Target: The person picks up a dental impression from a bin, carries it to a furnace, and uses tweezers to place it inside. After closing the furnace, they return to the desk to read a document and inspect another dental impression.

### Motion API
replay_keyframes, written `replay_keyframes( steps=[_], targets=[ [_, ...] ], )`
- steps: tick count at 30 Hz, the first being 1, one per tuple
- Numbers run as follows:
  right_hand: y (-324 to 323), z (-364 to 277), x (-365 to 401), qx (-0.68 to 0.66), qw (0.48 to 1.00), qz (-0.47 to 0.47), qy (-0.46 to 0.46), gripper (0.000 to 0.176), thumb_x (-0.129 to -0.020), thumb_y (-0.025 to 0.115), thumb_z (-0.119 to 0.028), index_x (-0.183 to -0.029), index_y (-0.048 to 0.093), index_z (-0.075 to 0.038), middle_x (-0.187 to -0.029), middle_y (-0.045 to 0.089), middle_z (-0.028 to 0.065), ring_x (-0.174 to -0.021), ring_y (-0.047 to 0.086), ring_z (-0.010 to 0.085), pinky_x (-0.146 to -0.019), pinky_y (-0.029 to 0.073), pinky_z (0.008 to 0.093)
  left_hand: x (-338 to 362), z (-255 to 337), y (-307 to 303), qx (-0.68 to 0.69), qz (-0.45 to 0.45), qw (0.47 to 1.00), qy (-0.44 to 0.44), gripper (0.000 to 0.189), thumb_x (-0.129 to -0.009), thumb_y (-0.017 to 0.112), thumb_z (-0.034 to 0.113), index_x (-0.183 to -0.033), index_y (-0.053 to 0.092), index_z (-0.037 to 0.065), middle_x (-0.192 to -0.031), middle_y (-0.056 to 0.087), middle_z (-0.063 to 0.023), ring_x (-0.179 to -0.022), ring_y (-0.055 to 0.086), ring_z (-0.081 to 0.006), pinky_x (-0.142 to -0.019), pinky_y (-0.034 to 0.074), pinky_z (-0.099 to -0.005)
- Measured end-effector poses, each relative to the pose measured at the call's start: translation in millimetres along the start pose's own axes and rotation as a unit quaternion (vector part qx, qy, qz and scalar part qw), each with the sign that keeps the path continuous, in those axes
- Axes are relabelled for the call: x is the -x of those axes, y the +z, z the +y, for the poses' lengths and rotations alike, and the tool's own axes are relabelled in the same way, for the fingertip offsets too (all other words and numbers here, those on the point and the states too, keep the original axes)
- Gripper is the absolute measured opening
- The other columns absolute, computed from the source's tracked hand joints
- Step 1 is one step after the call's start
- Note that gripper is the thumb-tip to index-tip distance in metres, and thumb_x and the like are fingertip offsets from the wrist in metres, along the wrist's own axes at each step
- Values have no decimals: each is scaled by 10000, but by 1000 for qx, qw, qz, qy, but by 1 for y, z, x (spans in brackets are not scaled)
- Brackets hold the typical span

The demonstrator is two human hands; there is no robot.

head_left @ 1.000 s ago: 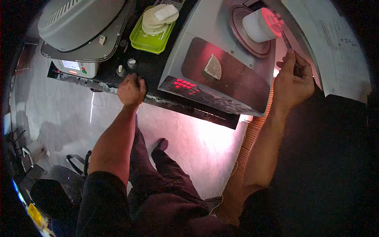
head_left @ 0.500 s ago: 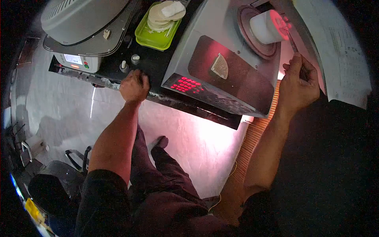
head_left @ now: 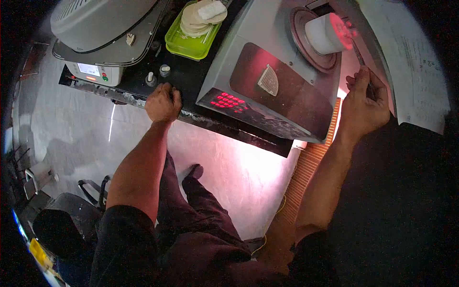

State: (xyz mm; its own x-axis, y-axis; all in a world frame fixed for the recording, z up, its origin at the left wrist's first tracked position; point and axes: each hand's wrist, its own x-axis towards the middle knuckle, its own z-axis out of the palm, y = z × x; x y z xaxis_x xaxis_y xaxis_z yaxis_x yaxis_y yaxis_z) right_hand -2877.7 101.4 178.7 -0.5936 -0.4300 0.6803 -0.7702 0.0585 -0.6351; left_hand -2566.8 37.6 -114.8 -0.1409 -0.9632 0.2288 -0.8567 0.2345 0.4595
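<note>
My left hand (head_left: 163,103) rests with curled fingers on the front edge of the black bench (head_left: 184,76); whether it holds anything is hidden. Just beyond it stand two small bottles, one with a white top (head_left: 150,79) and one with a grey cap (head_left: 165,71). At the right, my right hand (head_left: 366,103) pinches a thin dark tool (head_left: 358,55). The tool's far end is at the red-lit face of a white cylinder (head_left: 327,34), which sits on a round brown plate (head_left: 295,33) on the grey machine (head_left: 239,36).
A light curved piece (head_left: 268,80) lies on the machine's dark panel. Behind the bottles, a green tray (head_left: 191,47) holds pale discs (head_left: 196,21). A rounded grey device (head_left: 100,24) with a lit screen (head_left: 89,70) stands at left. Written sheets (head_left: 416,71) hang at right. A black chair (head_left: 67,225) is lower left.
My right hand has shifted slightly right and down, with its fingers a little rearranged on the tool. My left hand stays at the bench edge.
</note>
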Motion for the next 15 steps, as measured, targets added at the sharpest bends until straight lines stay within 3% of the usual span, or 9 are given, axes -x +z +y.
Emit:
replay_keyframes(
  steps=[4, 7, 15],
  targets=[
    [0, 0, -1, 2, 1000, -3, 8, 227, -904, 755, -144, -950, 710, 73, -796, 728, 122, -649, 688, 158, -597, 580, 283, 0, -1, -1, 4, -37, 999, -18, 296, -898, 589, 372, -936, 635, 82, -904, 671, -168, -854, 668, -403, -748, 523, -511],
    [-1, 2, -2, -7, 1000, -7, 2, 225, -901, 760, -147, -942, 713, 70, -788, 728, 119, -641, 684, 153, -600, 577, 280, 0, 2, -3, 12, -4, 1000, -6, 201, -878, 594, 298, -861, 617, 100, -863, 651, -110, -791, 667, -369, -698, 530, -483],
    [-1, 3, -2, 3, 1000, -6, -8, 215, -908, 751, -155, -939, 719, 56, -763, 725, 111, -623, 680, 147, -608, 557, 278, 1, -2, 2, 11, 9, 1000, 7, 199, -885, 598, 306, -876, 615, 108, -870, 651, -108, -780, 665, -374, -685, 528, -484]
  ],
)
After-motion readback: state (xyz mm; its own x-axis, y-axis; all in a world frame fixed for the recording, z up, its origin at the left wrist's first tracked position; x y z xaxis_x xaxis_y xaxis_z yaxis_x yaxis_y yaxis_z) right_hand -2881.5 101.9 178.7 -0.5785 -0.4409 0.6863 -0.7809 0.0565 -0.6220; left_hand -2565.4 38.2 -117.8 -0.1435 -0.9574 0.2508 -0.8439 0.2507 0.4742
